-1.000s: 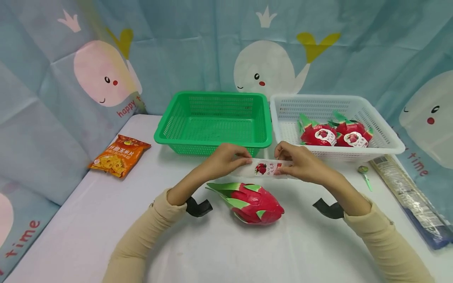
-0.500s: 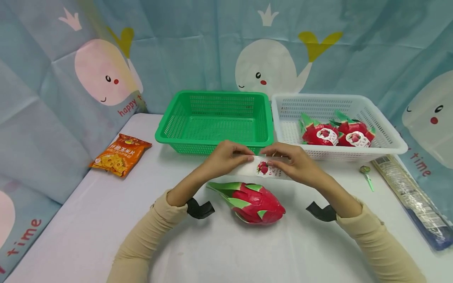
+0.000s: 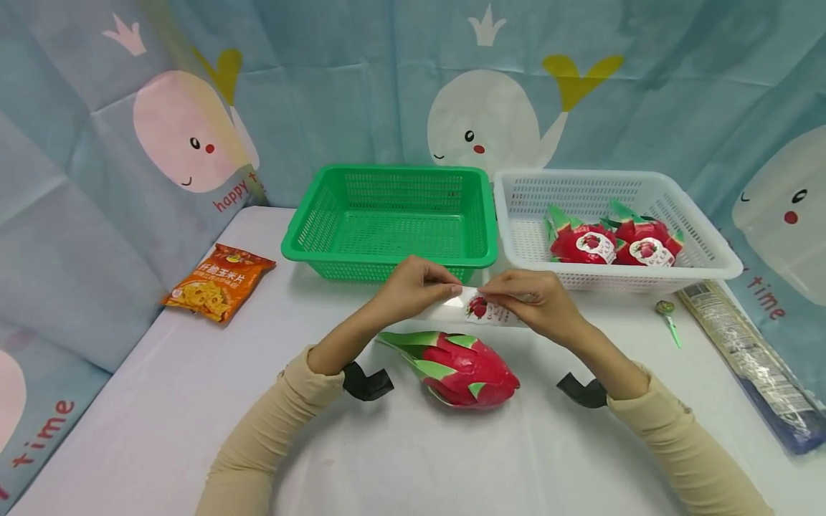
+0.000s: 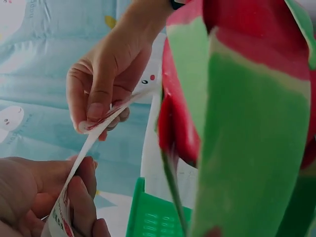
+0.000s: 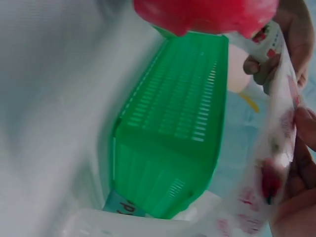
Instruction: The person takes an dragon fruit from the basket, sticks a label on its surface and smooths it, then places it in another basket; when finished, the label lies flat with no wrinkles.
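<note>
A white strip of stickers [image 3: 452, 309] printed with dragon fruit pictures is stretched between the two hands above the table. My left hand [image 3: 408, 292] pinches its left part between thumb and fingers. With thumb and fingertips my right hand [image 3: 540, 302] pinches the strip at the edge of a dragon fruit label [image 3: 477, 308]. Both hands grip the strip [image 4: 89, 143] in the left wrist view too. Below them a red dragon fruit [image 3: 474, 369] with green scales lies on the table; neither hand touches it. The strip's right part is partly hidden behind the right fingers.
A green basket [image 3: 290, 252] stands behind the hands. Beside it a white basket [image 3: 684, 274] holds two dragon fruits [image 3: 584, 244] with round labels. An orange snack bag [image 3: 221, 283] lies left; a lollipop [image 3: 667, 319] and a long clear package [image 3: 748, 358] lie right.
My right hand has moved left along the strip, closer to the left hand, and its fingers now cover the label's right side. The left hand has stayed in nearly the same place.
</note>
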A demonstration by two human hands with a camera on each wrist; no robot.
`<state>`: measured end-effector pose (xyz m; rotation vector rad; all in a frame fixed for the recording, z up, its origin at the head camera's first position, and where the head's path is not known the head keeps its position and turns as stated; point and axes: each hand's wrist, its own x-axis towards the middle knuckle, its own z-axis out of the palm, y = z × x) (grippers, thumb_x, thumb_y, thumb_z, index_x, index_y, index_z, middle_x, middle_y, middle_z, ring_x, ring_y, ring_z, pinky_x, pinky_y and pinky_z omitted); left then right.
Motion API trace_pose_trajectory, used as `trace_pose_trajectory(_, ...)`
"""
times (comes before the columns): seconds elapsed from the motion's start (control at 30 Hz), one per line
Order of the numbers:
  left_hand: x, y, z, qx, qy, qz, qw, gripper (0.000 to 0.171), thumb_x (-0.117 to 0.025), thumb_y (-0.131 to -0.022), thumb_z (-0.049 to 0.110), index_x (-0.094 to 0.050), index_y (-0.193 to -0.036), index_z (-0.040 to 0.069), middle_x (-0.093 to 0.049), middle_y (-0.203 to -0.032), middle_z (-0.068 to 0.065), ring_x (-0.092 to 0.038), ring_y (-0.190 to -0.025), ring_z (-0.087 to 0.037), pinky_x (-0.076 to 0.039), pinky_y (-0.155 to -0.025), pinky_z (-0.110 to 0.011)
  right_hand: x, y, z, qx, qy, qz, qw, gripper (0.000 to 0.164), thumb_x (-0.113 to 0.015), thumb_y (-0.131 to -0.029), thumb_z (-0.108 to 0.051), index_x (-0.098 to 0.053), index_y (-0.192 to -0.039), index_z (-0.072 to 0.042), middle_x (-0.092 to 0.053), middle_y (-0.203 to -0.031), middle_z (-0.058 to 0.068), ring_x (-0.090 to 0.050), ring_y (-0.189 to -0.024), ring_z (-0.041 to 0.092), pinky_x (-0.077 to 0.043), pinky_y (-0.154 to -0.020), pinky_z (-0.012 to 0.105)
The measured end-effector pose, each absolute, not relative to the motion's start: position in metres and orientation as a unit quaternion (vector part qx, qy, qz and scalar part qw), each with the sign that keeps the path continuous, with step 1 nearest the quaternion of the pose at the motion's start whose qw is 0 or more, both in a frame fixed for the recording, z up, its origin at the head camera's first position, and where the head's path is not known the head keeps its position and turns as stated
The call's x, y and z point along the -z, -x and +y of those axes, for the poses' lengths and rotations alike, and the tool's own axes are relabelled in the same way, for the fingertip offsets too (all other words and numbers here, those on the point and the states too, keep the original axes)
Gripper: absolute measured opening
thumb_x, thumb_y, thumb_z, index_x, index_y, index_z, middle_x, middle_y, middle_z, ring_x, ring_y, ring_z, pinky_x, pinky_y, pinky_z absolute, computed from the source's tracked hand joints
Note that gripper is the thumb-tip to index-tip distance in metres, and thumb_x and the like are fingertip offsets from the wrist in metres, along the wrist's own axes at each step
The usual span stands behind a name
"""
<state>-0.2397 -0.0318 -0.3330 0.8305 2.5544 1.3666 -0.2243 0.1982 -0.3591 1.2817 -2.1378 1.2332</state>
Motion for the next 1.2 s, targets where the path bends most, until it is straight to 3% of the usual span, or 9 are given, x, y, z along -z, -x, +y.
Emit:
trace_pose_trajectory(0.13, 0.334, 0.240, -0.031, -0.438, -0.271, 0.855, 0.054, 0.016, -0.065, -0.085, 0.017, -0.073, -0.092, 0.005, -0.072, -0.091, -0.007, -0.063, -0.083, -0.012, -0.048, -0.067, -0.022, 0.364, 0.224, 0.197, -0.462, -0.432, -0.752, 0.186, 0.027, -0.069, -0.068, 0.017, -0.071, -0.090, 0.002, -0.069, -0.091, 0.016, -0.063, -0.093, 0.006, -0.048, -0.082, 0.013)
trace_pose_trajectory(0.33, 0.342, 0.245, -0.032, -0.363, -0.264, 0.894, -0.007, 0.011, -0.064, -0.086, 0.017, -0.073, -0.089, 0.010, -0.072, -0.089, -0.001, -0.064, -0.088, -0.014, -0.050, -0.076, -0.030, 0.363, 0.218, 0.202, -0.588, -0.329, -0.726, 0.136, 0.019, -0.060, -0.081, 0.010, -0.068, -0.091, -0.004, -0.065, -0.096, 0.000, -0.058, -0.093, 0.008, -0.050, -0.082, 0.016)
trace_pose_trajectory(0.47, 0.348, 0.249, -0.034, -0.294, -0.255, 0.920, -0.045, 0.011, -0.065, -0.086, 0.019, -0.074, -0.089, 0.013, -0.072, -0.089, 0.000, -0.066, -0.081, -0.015, -0.049, -0.064, -0.028, 0.356, 0.214, 0.208, -0.633, -0.262, -0.723, 0.091, 0.018, -0.055, -0.088, 0.002, -0.066, -0.092, -0.011, -0.063, -0.093, -0.005, -0.057, -0.091, 0.009, -0.050, -0.080, 0.016)
trace_pose_trajectory(0.57, 0.353, 0.250, -0.036, -0.249, -0.255, 0.932, -0.066, 0.016, -0.065, -0.085, 0.022, -0.073, -0.095, 0.013, -0.072, -0.093, -0.002, -0.064, -0.071, -0.016, -0.043, -0.053, -0.025, 0.352, 0.213, 0.211, -0.608, -0.234, -0.757, 0.048, 0.010, -0.056, -0.090, -0.004, -0.064, -0.094, -0.008, -0.062, -0.092, -0.007, -0.056, -0.088, 0.008, -0.050, -0.077, 0.016)
trace_pose_trajectory(0.63, 0.354, 0.248, -0.036, -0.226, -0.258, 0.936, -0.080, 0.020, -0.065, -0.085, 0.023, -0.072, -0.100, 0.012, -0.071, -0.097, -0.003, -0.065, -0.072, -0.016, -0.044, -0.053, -0.026, 0.351, 0.213, 0.212, -0.580, -0.225, -0.782, 0.023, 0.010, -0.057, -0.090, -0.008, -0.062, -0.096, -0.003, -0.062, -0.091, -0.008, -0.056, -0.086, 0.008, -0.050, -0.077, 0.016)
trace_pose_trajectory(0.83, 0.340, 0.226, -0.031, -0.282, -0.312, 0.903, -0.086, 0.021, -0.065, -0.085, 0.025, -0.071, -0.101, 0.012, -0.071, -0.096, 0.000, -0.066, -0.089, -0.014, -0.052, -0.074, -0.032, 0.350, 0.211, 0.209, -0.505, -0.222, -0.834, 0.000, 0.016, -0.061, -0.088, -0.013, -0.064, -0.098, -0.001, -0.064, -0.093, 0.002, -0.058, -0.083, 0.011, -0.051, -0.076, 0.018)
trace_pose_trajectory(1.07, 0.325, 0.208, -0.013, -0.324, -0.340, 0.879, -0.078, 0.014, -0.067, -0.084, 0.027, -0.067, -0.090, 0.014, -0.069, -0.080, 0.005, -0.064, -0.078, -0.008, -0.048, -0.069, -0.023, 0.347, 0.206, 0.204, -0.481, -0.250, -0.840, 0.009, 0.015, -0.063, -0.086, -0.011, -0.067, -0.099, -0.003, -0.066, -0.094, 0.009, -0.061, -0.082, 0.011, -0.052, -0.074, 0.021)
trace_pose_trajectory(1.2, 0.328, 0.204, -0.008, -0.333, -0.323, 0.881, -0.097, 0.007, -0.068, -0.083, 0.023, -0.067, -0.082, 0.016, -0.065, -0.068, 0.008, -0.060, -0.068, -0.003, -0.041, -0.077, -0.029, 0.348, 0.199, 0.204, -0.519, -0.227, -0.824, 0.023, 0.031, -0.061, -0.088, -0.011, -0.059, -0.118, -0.004, -0.064, -0.099, 0.009, -0.060, -0.089, 0.008, -0.050, -0.081, 0.018)
